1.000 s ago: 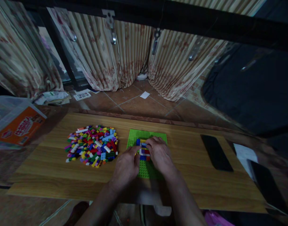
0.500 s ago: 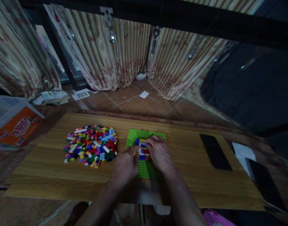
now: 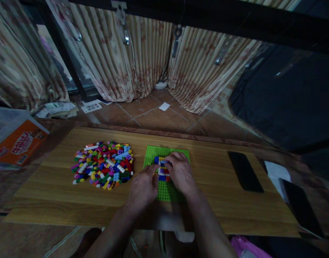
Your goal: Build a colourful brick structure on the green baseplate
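Observation:
A green studded baseplate lies on the wooden table, partly hidden under my hands. On it stands a low block of building bricks in blue, yellow, white, red and orange. My left hand is closed, its thumb and fingertips pressed against the left side of the bricks. From the right, my right hand curls over the block, its fingers closed on the upper right bricks. The fingers cover part of the block, so single bricks between them are hard to make out.
A heap of loose bricks in many colours lies left of the baseplate on the table. A black phone-like slab lies at the right. A clear tub with an orange label stands beyond the table's left end.
The whole view has shifted slightly. Both hands stay at the brick block, and the right fingers have shifted only a little on it.

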The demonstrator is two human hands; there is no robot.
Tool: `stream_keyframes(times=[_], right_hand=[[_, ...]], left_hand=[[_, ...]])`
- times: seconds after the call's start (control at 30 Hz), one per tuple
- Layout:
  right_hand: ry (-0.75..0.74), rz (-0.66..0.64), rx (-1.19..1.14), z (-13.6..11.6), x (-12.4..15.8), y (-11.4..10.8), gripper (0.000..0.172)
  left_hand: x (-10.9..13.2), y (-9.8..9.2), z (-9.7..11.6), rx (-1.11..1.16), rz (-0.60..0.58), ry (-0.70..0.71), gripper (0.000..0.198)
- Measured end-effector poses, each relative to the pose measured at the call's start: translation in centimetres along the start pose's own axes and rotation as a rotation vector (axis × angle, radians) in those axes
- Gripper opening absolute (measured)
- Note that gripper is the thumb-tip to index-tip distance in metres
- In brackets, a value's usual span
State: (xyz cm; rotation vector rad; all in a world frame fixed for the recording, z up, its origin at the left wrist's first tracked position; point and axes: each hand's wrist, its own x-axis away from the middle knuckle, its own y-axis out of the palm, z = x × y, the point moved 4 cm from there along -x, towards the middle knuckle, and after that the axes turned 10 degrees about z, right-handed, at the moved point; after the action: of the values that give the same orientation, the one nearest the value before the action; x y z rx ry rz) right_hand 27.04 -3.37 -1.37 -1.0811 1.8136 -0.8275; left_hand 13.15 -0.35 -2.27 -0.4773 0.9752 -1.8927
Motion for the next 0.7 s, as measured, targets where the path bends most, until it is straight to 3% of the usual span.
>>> stream_keyframes(times=[0.7], right_hand=[[-0.012, 0.013, -0.070, 0.19, -0.03, 0.11, 0.021]], left_hand=[[0.21, 0.19, 0.04, 0.004, 0.009, 0.018, 0.037]])
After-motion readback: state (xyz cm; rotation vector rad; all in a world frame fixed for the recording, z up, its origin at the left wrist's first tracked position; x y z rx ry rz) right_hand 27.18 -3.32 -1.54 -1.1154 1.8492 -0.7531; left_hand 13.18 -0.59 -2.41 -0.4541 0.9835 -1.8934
